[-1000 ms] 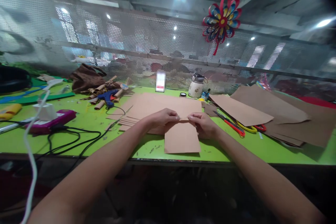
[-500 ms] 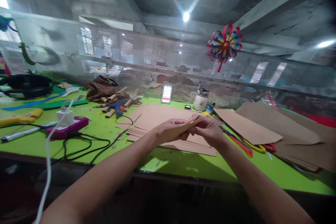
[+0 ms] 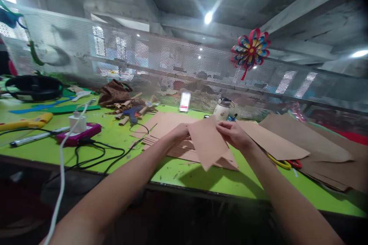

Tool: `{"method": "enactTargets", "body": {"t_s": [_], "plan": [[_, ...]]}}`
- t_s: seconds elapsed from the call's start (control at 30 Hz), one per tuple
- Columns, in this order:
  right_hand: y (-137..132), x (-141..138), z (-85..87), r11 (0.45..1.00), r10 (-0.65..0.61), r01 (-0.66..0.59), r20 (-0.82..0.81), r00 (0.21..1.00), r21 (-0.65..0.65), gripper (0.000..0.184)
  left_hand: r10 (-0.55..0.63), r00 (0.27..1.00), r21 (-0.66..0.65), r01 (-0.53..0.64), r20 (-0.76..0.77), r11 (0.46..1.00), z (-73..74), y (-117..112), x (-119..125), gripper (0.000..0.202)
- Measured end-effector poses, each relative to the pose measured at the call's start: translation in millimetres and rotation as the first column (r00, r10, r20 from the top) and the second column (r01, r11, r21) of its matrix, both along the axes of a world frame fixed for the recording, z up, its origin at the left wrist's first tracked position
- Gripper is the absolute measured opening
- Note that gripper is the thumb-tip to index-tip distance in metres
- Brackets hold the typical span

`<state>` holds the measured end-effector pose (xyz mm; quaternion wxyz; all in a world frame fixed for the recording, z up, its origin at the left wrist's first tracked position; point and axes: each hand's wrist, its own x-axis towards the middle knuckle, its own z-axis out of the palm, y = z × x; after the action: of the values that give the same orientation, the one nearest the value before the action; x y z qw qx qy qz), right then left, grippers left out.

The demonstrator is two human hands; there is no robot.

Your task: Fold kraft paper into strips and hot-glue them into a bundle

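A brown paper sheet (image 3: 209, 144) hangs tilted in the air above the green table (image 3: 195, 178), one corner pointing down. My left hand (image 3: 178, 132) pinches its left upper edge, fingers closed. My right hand (image 3: 234, 133) grips the top right edge, fingers curled. Under the sheet lies a stack of cut brown paper strips (image 3: 175, 147).
Large brown sheets (image 3: 290, 134) lie at the right, with yellow and red scissors (image 3: 283, 162) beside them. A blue glue gun (image 3: 130, 113), paper rolls, a pink power block (image 3: 79, 132) with black cables (image 3: 94, 153) and a white jar (image 3: 222, 110) stand around. A mesh screen (image 3: 161, 65) backs the table.
The sheet lay flat on the table, then was lifted edge-on, and now hangs open and tilted in both hands. My view has shifted left and up.
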<state>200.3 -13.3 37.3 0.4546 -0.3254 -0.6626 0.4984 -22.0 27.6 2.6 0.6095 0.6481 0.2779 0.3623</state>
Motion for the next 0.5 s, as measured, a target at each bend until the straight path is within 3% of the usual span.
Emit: {"method": "enactTargets", "body": {"t_s": [0.1, 0.23, 0.3, 0.5], "plan": [[15, 10, -2.5, 0.989, 0.144, -0.126, 0.317, 0.938, -0.078, 0.034, 0.117, 0.992, 0.094, -0.112, -0.051, 0.989, 3.0, 10, -5, 0.043], [35, 5, -2.8, 0.963, 0.243, -0.261, 0.64, 0.729, -0.069, 0.039, 0.109, 0.975, 0.232, -0.063, -0.193, 0.971, 2.3, 12, 10, 0.044], [46, 1, -4.3, 0.955, 0.252, -0.287, 0.7, 0.669, -0.069, 0.038, 0.111, 0.95, 0.299, -0.02, -0.29, 0.954, 0.7, 14, 20, 0.039], [56, -4, -17.9, 0.968, 0.177, -0.251, 0.74, 0.649, -0.011, 0.037, 0.145, 0.841, 0.398, 0.089, -0.521, 0.913, 2.1, 19, 22, 0.028]]}}
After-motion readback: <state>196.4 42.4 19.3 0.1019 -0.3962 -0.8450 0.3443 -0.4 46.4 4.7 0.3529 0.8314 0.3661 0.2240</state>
